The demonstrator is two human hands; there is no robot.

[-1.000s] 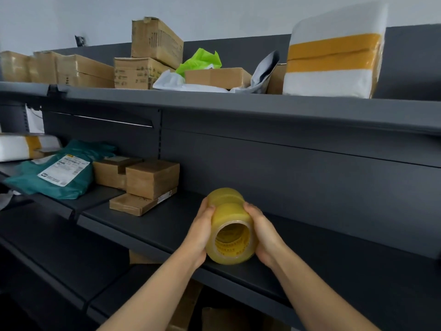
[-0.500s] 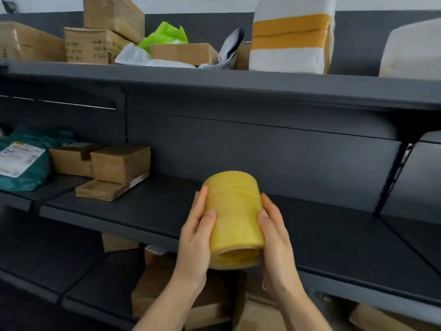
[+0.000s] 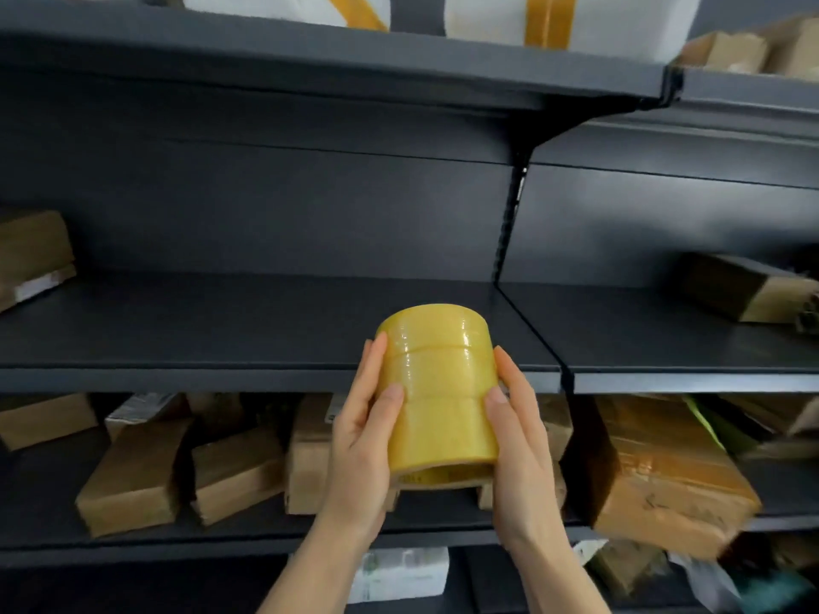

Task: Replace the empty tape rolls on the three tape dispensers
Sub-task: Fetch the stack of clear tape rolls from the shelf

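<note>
The yellow cylindrical stack of tape rolls (image 3: 436,392) is nearly upright, open end down: left hand (image 3: 361,440) grasps its left side, right hand (image 3: 523,445) its right.

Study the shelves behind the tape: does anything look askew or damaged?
Yes. On the lower shelf, several cardboard boxes lean at angles rather than standing flat, and a large taped parcel sits tilted. The stack of tape rolls, held between left hand and right hand, looks intact.
</note>
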